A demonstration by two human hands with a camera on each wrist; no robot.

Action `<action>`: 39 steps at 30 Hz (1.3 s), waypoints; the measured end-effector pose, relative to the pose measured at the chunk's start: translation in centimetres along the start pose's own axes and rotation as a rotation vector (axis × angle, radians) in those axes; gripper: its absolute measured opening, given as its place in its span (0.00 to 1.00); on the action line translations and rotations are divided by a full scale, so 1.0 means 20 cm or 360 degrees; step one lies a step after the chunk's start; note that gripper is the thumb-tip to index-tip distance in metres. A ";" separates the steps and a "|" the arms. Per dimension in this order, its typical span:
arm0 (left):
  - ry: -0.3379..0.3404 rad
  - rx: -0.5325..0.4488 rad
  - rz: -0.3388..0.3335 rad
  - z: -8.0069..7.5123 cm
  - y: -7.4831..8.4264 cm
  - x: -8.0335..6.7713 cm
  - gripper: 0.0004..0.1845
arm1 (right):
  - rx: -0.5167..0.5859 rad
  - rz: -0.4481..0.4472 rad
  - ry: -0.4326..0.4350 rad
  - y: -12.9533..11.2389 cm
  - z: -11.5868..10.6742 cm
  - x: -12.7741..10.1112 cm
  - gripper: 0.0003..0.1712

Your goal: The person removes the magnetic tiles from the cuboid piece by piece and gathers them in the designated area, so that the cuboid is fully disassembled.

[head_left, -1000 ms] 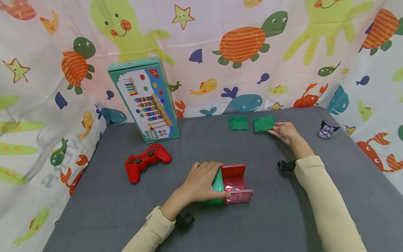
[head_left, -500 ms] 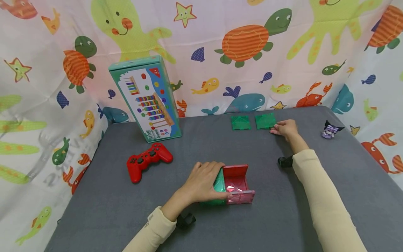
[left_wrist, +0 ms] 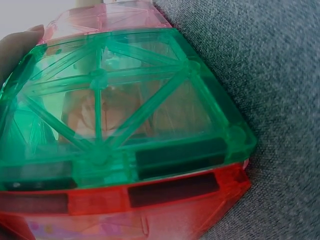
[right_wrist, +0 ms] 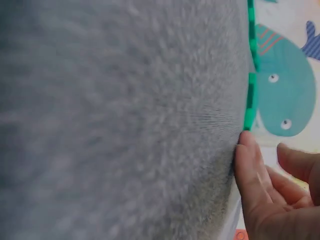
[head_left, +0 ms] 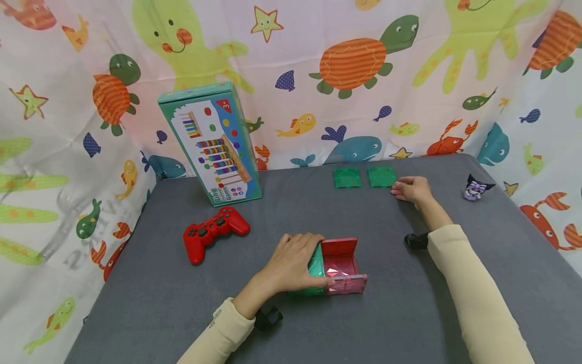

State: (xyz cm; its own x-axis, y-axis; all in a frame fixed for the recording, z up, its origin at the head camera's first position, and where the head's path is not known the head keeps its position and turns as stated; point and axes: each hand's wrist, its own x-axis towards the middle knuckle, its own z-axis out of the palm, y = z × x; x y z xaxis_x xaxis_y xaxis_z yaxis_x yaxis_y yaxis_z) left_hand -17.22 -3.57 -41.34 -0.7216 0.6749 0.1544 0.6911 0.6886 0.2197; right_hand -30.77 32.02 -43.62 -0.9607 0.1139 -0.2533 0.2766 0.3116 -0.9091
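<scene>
My left hand grips a small structure of translucent magnetic tiles, its fingers over the far side and its thumb along the near side. The green tiles form the part under the hand; red and pink tiles make an open-topped part on the right. Farther back, two flat green magnetic tiles, a left one and a right one, lie side by side on the table. My right hand is at the right tile's edge, fingertips against or very near it; in the right wrist view the thumb stands apart from the fingers.
A red game controller lies at the left on the grey table. Behind it a toy box stands upright. A small purple-and-black figurine is at the far right. A printed cloth hangs behind the table.
The right green tile was raised and tilted in my right hand; it now lies flat, slightly apart from the left tile, let go by my fingers. My left hand has stayed put.
</scene>
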 end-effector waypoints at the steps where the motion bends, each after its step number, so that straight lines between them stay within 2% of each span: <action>1: 0.0002 -0.0001 -0.0001 0.00 0.00 0.00 0.44 | -0.0038 -0.0032 -0.0020 0.00 0.00 -0.02 0.29; 5: -0.0004 -0.0006 -0.0012 0.00 0.00 -0.01 0.44 | -0.0160 -0.0151 -0.0125 -0.02 0.02 -0.12 0.31; 8: -0.0015 -0.0009 -0.0025 0.00 -0.01 -0.02 0.44 | -0.0244 -0.0292 -0.0288 -0.03 0.04 -0.23 0.32; 11: -0.0021 -0.0003 -0.0027 0.00 -0.01 -0.02 0.45 | -0.0312 -0.0475 -0.0535 -0.03 0.07 -0.37 0.30; 15: -0.0013 0.0004 -0.0006 0.00 -0.01 -0.01 0.45 | -0.0312 -0.0703 -0.0928 0.01 0.11 -0.55 0.26; 18: -0.0014 0.0010 -0.0005 -0.01 -0.01 -0.01 0.45 | -0.0260 -0.0776 -0.1177 0.05 0.17 -0.66 0.27; 21: -0.0018 0.0008 -0.0011 -0.01 0.00 -0.01 0.45 | -0.0202 -0.0779 -0.1321 0.08 0.25 -0.73 0.28; 24: -0.0015 0.0002 -0.0007 -0.01 0.00 -0.01 0.45 | -0.0180 -0.0808 -0.1371 0.10 0.32 -0.78 0.26; 28: -0.0004 -0.0001 -0.0002 -0.01 0.01 -0.01 0.44 | -0.0260 -0.0880 -0.1335 0.10 0.38 -0.81 0.18; 34: 0.0004 0.0009 0.0003 -0.01 0.01 -0.01 0.44 | -0.0358 -0.0920 -0.1287 0.11 0.40 -0.83 0.10; 39: 0.0010 0.0024 0.0001 0.00 0.00 -0.01 0.45 | -0.0339 -0.0982 -0.1258 0.11 0.41 -0.83 0.07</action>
State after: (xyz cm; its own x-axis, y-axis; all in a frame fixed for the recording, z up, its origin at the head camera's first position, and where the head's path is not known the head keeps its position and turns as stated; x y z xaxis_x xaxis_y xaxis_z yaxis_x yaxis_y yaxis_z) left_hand -17.03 -3.69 -41.29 -0.7214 0.6737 0.1605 0.6920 0.6921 0.2051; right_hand -14.45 23.07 -44.18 -0.6572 -0.7534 0.0228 -0.3466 0.2753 -0.8967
